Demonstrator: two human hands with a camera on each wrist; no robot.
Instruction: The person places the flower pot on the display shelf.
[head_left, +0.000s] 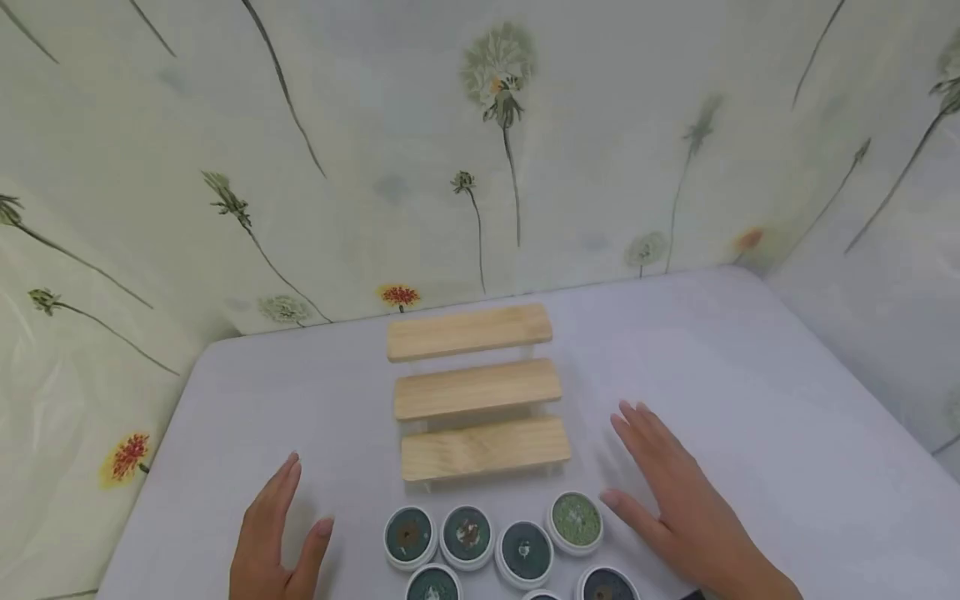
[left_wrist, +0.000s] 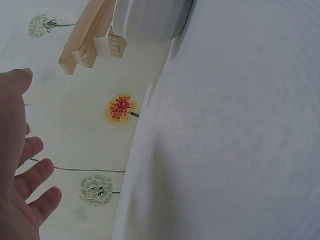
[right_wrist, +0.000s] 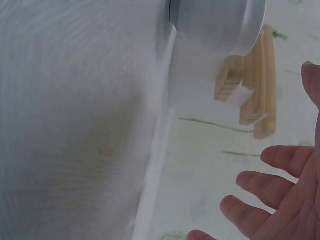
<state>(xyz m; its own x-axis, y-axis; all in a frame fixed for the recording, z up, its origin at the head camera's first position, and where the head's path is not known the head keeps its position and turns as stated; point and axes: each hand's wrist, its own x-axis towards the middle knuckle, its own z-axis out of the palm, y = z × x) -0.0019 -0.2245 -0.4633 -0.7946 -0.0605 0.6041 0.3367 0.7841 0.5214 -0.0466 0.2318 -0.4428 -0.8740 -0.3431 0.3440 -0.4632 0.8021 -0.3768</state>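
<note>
The left hand (head_left: 266,542) and the right hand (head_left: 678,508) are both bare, with slim, round-ended fingers (head_left: 647,443). Just under the right one, a small black edge (head_left: 694,595) shows, too little to name.

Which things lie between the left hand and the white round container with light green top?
The head view shows three white round containers with dark green tops between the left hand and that container.

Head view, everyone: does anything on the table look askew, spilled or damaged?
Nothing stands out. The wooden shelves run roughly parallel to the back edge of the table, the round containers sit loosely clustered, and no spill shows. Some containers are cut off by the picture's bottom edge.
</note>
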